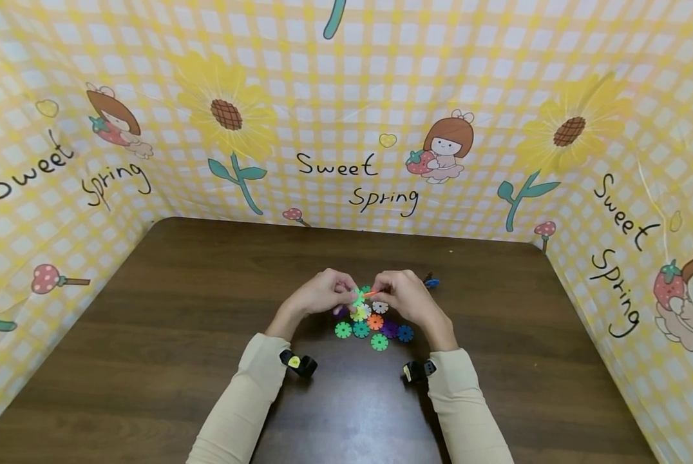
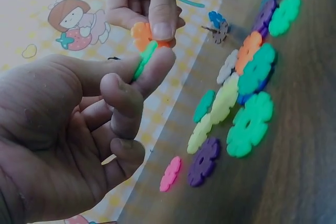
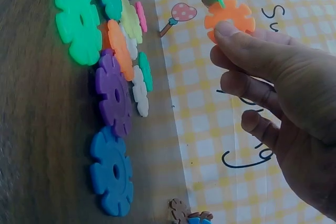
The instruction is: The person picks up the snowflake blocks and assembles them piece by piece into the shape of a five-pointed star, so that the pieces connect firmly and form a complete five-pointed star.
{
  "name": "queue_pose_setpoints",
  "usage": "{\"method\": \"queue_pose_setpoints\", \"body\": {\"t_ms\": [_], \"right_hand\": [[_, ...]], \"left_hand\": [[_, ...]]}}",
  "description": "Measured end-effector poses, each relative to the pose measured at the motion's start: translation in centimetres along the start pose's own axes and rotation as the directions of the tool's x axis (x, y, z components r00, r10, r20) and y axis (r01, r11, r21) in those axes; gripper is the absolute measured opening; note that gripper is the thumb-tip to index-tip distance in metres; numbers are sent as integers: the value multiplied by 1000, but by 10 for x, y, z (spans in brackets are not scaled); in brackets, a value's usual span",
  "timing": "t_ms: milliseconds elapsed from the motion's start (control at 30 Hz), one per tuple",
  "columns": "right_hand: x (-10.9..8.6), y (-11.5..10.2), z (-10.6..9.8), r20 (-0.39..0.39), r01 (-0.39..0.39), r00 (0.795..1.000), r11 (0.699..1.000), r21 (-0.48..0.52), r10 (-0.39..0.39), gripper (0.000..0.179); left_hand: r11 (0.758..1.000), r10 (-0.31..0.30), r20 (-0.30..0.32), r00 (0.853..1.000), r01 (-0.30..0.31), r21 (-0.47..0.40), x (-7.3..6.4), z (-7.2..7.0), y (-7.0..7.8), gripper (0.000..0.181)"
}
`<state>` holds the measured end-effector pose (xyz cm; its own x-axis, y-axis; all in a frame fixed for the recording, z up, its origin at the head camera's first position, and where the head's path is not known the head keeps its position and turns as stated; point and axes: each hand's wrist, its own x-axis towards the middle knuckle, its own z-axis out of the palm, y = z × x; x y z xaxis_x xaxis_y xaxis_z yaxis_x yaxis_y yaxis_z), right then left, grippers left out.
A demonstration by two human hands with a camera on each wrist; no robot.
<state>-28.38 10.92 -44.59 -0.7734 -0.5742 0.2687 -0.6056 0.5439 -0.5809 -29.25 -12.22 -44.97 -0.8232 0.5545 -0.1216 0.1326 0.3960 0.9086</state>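
My left hand [image 1: 323, 293] pinches a green notched disc [image 2: 146, 60] between thumb and index finger, its other fingers loosely bent. Between the thumb and fingers of my right hand [image 1: 407, 296] is an orange notched disc [image 3: 242, 18]. Both are flat, flower-like plastic connector pieces. They meet edge to edge at an angle, the green one's rim at a notch of the orange one. Both hands are held over a loose group of similar discs, among them a yellow disc [image 1: 357, 314] and a white disc [image 1: 380, 307].
Nearer the person lie a green disc [image 1: 379, 341], a purple disc [image 1: 389, 329] and a blue disc [image 1: 405, 333]. A brown disc [image 3: 178, 211] with blue pieces lies beyond the right hand. Checked cloth [image 1: 335, 129] walls the brown table [image 1: 149, 361] at the back and sides.
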Motion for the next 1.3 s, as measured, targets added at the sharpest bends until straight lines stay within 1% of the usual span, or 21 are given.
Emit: {"method": "queue_pose_setpoints", "body": {"t_ms": [100, 200, 333, 400, 500, 600, 767, 900, 1033, 1100, 1300], "right_hand": [[0, -1, -1, 14, -1, 1000, 1000, -13, 1, 11], [2, -1, -1, 15, 20, 1000, 999, -26, -19, 11], [6, 3, 0, -1, 40, 999, 999, -8, -40, 11], [7, 4, 1, -3, 18, 1000, 1000, 21, -18, 10], [6, 9, 4, 17, -35, 999, 997, 67, 34, 8], [5, 14, 7, 44, -81, 996, 994, 80, 78, 7], [2, 22, 10, 65, -144, 988, 988, 45, 141, 6], [-1, 26, 10, 108, -191, 976, 981, 4, 190, 15], [-4, 30, 10, 165, -218, 961, 974, -54, 224, 26], [-5, 32, 11, 186, -227, 954, 971, -72, 236, 28], [-7, 33, 13, 185, -256, 945, 963, -88, 268, 25]], "left_hand": [[1000, 13, -10, 1000, -13, 8, 0, 2, 1, 9], [999, 29, -22, 999, -29, 32, 0, 3, 4, 9], [999, 33, -28, 999, -32, 33, 1, 3, 6, 9], [1000, 25, -26, 999, -25, 19, 2, 2, 6, 9], [1000, 2, -25, 1000, -2, 9, 2, 2, 4, 10], [999, -22, -26, 999, 23, 29, 3, 3, 2, 11], [997, -50, -61, 997, 54, 63, 3, 4, 2, 10], [993, -87, -87, 992, 93, 72, 1, 3, 2, 10], [991, -108, -86, 990, 114, 66, 0, 2, 2, 9], [991, -114, -82, 990, 118, 55, 0, 2, 2, 8], [991, -125, -84, 989, 128, 26, 0, 1, 2, 8]]}}
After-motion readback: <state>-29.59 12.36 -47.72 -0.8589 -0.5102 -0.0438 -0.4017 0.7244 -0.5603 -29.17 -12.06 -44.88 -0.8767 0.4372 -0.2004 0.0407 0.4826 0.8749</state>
